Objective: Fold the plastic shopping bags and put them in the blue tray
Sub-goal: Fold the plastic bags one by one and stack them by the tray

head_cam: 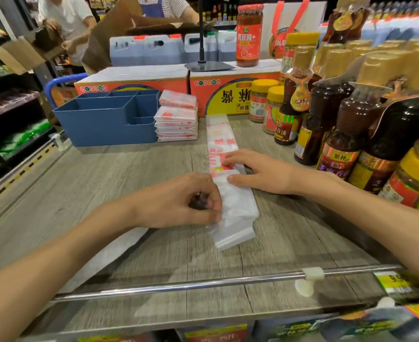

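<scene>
Head view: plastic bag (228, 183) lies as narrow strip on table (105, 193), long axis running away from person. Left hand (179, 201) pinches near end with curled fingers; right hand (257, 172) presses flat at mid-strip. Blue tray (105, 129) far left, well apart.

The left hand (179, 201) hides the plastic bag's (230, 183) near-left edge.
</scene>
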